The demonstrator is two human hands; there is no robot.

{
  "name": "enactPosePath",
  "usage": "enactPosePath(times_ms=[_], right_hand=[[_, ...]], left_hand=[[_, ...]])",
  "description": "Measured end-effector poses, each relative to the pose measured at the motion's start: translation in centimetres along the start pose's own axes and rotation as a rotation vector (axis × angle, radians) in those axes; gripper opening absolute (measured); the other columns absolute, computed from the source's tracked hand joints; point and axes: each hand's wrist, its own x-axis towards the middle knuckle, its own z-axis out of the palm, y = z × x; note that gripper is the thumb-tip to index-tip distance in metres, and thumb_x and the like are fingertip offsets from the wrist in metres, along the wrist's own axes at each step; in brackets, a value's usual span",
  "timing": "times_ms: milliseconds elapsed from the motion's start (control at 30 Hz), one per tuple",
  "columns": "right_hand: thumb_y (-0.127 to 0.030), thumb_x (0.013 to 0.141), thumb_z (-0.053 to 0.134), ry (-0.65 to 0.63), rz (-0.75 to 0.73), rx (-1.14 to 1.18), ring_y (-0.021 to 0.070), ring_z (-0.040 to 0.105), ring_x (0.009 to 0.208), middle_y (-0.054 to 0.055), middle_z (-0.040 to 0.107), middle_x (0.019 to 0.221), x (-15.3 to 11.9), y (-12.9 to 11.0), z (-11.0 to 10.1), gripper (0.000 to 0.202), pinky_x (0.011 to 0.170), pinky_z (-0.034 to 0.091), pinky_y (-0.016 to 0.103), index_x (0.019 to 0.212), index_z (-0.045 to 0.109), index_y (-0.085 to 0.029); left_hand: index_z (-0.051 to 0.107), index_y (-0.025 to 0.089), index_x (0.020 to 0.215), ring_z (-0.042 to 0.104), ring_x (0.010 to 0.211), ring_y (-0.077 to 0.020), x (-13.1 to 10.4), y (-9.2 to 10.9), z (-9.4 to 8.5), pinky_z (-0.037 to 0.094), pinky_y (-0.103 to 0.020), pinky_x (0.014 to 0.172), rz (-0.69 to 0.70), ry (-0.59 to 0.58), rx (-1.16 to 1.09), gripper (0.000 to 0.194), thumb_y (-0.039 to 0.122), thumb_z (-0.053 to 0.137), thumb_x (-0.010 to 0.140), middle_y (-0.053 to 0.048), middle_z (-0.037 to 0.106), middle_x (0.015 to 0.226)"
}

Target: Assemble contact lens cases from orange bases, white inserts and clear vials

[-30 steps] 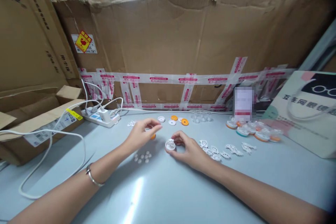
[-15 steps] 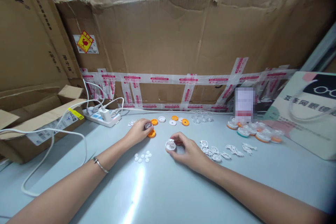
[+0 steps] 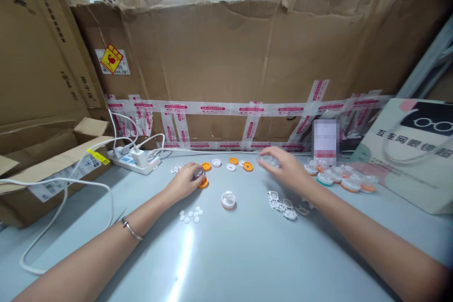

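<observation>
My left hand [image 3: 186, 181] is at the left of the work area, its fingers closed round a small, dark, shiny round piece [image 3: 198, 174] beside two orange discs, one of them an orange rimmed disc [image 3: 206, 166]. My right hand [image 3: 286, 168] reaches over a group of clear plastic covers [image 3: 268, 161], with fingers and thumb apart around them; the hand partly hides the group. Between the hands, a round white assembly [image 3: 228, 199] with an upright white part in its middle stands on the table, touched by neither hand.
Small white discs [image 3: 191, 214] lie at front left, white cut-out pieces [image 3: 286, 205] at right. Further orange and white discs [image 3: 247, 166] lie at the back. Finished-looking domed pieces [image 3: 351, 183] cluster near a printed bag [image 3: 406, 160]. A power strip [image 3: 138, 163] and cardboard box [image 3: 53, 170] stand left.
My right hand has let go of the round white assembly, leaving it on the table, and moved back and right to the clear covers. My left hand has stayed nearly in place.
</observation>
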Motion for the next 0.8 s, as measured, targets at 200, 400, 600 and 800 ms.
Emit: enactPosePath(times_ms=[200,400,600,800], right_hand=[[-0.024,0.077,0.050,0.041,0.138,-0.362,0.0303,0.058,0.101,0.017,0.065,0.106,1.1,9.2,-1.0,0.030,0.090,0.042,0.042,0.102,0.061,-0.010],[-0.024,0.079,0.049,-0.044,0.119,-0.441,0.0288,0.061,0.098,0.018,0.066,0.106,0.2,10.0,0.7,0.034,0.084,0.044,0.037,0.107,0.060,-0.009],[-0.026,0.080,0.050,-0.015,0.083,-0.495,0.0294,0.062,0.090,0.016,0.068,0.095,0.2,9.1,1.2,0.027,0.079,0.044,0.038,0.101,0.061,-0.013],[-0.025,0.083,0.048,0.135,0.067,-0.468,0.0311,0.058,0.096,0.016,0.066,0.096,0.3,7.3,0.9,0.022,0.085,0.040,0.043,0.098,0.059,-0.013]], left_hand=[[0.061,0.015,0.097,0.057,0.091,-0.0238,0.0,0.0,0.1,0.043,-0.034,0.082,0.006,0.005,0.016,0.026,0.030,0.047,0.082,-0.010,0.062,0.096],[0.061,0.018,0.097,0.058,0.089,-0.0230,0.0,-0.3,0.1,0.044,-0.033,0.080,0.026,0.027,0.035,0.024,0.031,0.047,0.082,-0.008,0.062,0.094],[0.056,0.019,0.106,0.048,0.112,-0.0237,-0.5,1.3,-0.3,0.036,-0.038,0.096,0.117,0.137,0.051,0.026,0.030,0.044,0.086,-0.010,0.052,0.120],[0.056,0.019,0.098,0.052,0.098,-0.0232,-1.9,4.4,-1.1,0.039,-0.036,0.086,0.394,-0.074,0.067,0.033,0.048,0.048,0.084,-0.009,0.059,0.102]])
